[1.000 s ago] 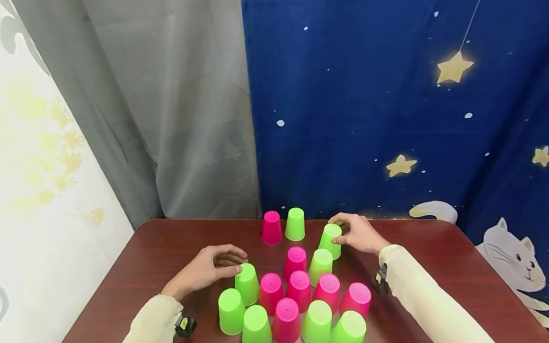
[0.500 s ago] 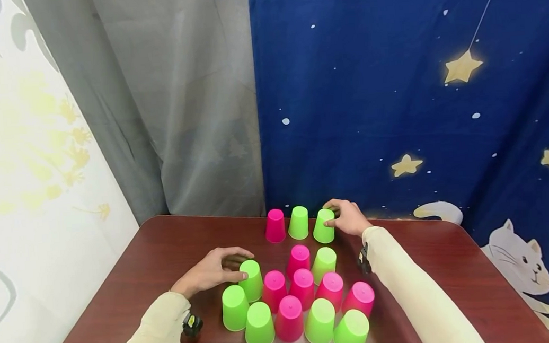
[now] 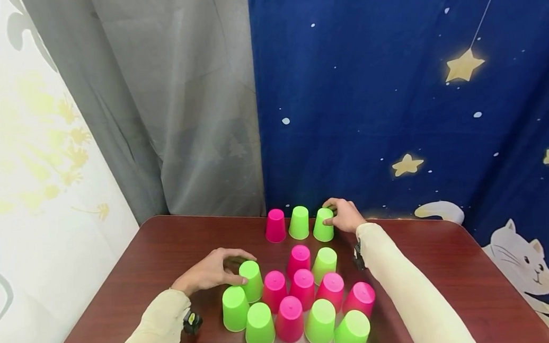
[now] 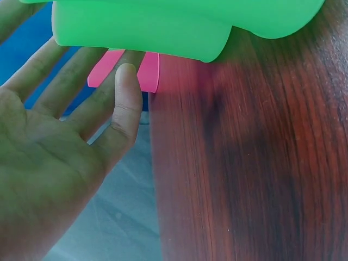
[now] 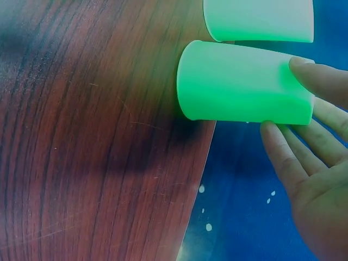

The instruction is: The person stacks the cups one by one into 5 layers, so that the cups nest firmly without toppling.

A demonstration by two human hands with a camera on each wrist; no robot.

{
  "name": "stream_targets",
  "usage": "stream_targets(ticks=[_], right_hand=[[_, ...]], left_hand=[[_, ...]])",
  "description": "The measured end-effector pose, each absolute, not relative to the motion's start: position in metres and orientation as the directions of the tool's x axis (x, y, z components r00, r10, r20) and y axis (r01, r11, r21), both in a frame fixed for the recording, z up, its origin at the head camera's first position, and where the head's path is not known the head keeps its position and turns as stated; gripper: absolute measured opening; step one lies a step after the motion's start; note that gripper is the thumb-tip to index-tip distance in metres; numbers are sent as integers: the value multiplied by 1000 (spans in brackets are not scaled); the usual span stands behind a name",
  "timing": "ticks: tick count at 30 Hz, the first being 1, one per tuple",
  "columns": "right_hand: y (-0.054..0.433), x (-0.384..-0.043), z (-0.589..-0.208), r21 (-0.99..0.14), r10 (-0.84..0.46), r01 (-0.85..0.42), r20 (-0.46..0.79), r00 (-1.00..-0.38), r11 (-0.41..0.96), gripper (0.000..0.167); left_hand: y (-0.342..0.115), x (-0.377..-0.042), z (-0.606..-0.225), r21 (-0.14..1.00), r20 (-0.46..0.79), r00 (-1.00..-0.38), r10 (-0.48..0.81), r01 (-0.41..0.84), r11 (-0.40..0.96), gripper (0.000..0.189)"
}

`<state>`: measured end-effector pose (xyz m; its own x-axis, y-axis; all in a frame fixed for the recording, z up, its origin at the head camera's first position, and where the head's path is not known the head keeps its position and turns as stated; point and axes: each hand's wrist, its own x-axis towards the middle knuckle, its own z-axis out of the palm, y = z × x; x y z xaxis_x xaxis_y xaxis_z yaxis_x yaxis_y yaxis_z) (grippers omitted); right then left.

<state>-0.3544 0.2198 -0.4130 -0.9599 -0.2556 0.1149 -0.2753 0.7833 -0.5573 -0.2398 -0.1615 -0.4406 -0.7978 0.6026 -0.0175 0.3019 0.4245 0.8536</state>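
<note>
Lightly, the right hand (image 3: 347,218) pinches the far green cup (image 3: 323,229) between thumb and fingers, at 1 o'clock in the group, while the left hand (image 3: 207,272), at 10 o'clock, arches loosely around the near green cup (image 3: 252,289) without gripping it. Only the left wrist view shows that hand's palm and its thumb tip just off the cup, with a pink cup (image 4: 149,74) past the fingers; the right wrist view alone shows thin scratches on the wood-grained table (image 5: 98,174). All the cups stand base up. Beyond hang a grey curtain (image 3: 204,118) at 11 o'clock and a starry blue curtain (image 3: 370,106) at 1, with a white panel (image 3: 44,235) at 9 and a printed cat (image 3: 520,260) toward 4. The left sleeve (image 3: 151,326) slants in from 7 o'clock, the right sleeve (image 3: 401,279) from 5, reaching farther.
</note>
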Motion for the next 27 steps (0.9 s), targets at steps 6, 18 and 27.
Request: stream_targets(ticks=[6, 18, 27], right_hand=[[220, -356, -417, -558, -245, -270, 120, -962, 785, 42], [217, -357, -414, -546, -254, -259, 87, -963, 797, 50], [214, -356, -415, -538, -266, -270, 87, -960, 798, 46]], left_hand=[[-161, -240, -441, 850, -17, -799, 600, 305, 430, 45], [-163, -244, -438, 825, 9, -813, 582, 335, 454, 44], [-163, -253, -433, 806, 66, -825, 562, 376, 457, 42]])
